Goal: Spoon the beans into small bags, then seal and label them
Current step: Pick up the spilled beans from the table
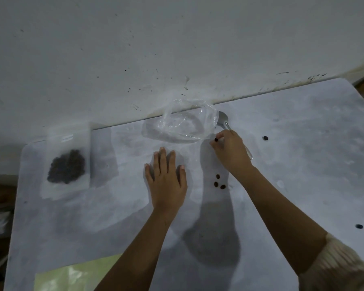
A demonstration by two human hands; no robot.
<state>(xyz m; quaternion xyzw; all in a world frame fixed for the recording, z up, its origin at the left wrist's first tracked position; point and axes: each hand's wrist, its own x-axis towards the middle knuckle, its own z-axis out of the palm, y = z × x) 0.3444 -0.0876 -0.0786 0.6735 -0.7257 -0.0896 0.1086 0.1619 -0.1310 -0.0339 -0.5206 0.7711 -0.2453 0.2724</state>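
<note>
At nine o'clock on the counter [303, 164] lies a filled bag [66, 158] holding dark beans. Centre, the left hand [166, 181] rests flat and spread. At twelve o'clock an empty clear bag [181, 124] gapes, flimsy, best pinched at its rim. The right hand [231, 150] pinches one bean [216, 139], light and likely to roll, over the spoon [224, 121].

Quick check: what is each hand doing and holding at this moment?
Left hand: open, flat on the table, holding nothing.
Right hand: fingertips pinched on a single bean, with the spoon under it.
</note>
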